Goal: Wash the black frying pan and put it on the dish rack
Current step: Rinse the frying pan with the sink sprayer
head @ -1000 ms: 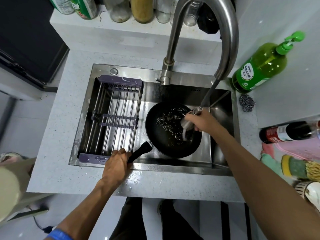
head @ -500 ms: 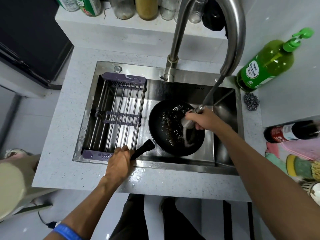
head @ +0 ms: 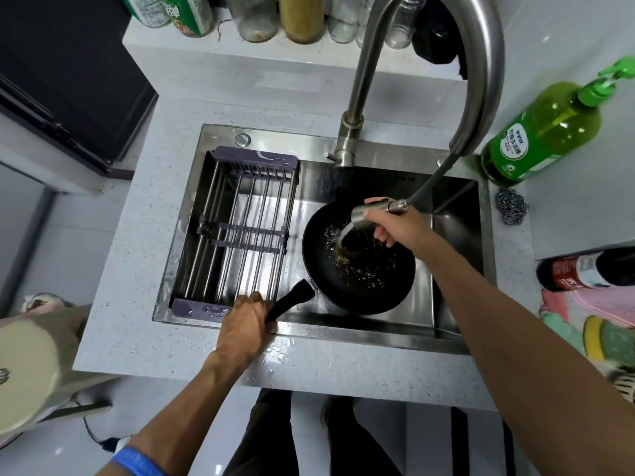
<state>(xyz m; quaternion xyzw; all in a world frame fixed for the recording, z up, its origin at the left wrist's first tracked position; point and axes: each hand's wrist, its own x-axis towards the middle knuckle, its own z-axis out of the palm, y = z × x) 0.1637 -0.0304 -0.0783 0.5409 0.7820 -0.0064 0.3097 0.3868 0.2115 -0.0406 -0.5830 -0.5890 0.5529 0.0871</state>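
Observation:
The black frying pan (head: 364, 269) lies in the steel sink (head: 457, 214), with water and brown residue pooled inside it. My left hand (head: 244, 321) grips the end of the pan's black handle at the sink's front edge. My right hand (head: 395, 225) holds the pull-out sprayer head (head: 372, 211) above the pan's far side, and a stream of water falls from it into the pan. The dish rack (head: 237, 235), steel bars with purple ends, spans the left half of the sink and holds nothing.
The tall curved faucet (head: 477, 80) arches over the sink, its hose running to the sprayer. A green soap bottle (head: 546, 132) and a steel scourer (head: 511, 205) sit at the right. Jars line the back shelf. Sponges and a dark bottle (head: 584, 269) lie far right.
My right hand has lifted and turned the sprayer head so it now shows clearly, and the water stream lands nearer the pan's middle. My left hand keeps its grip on the handle.

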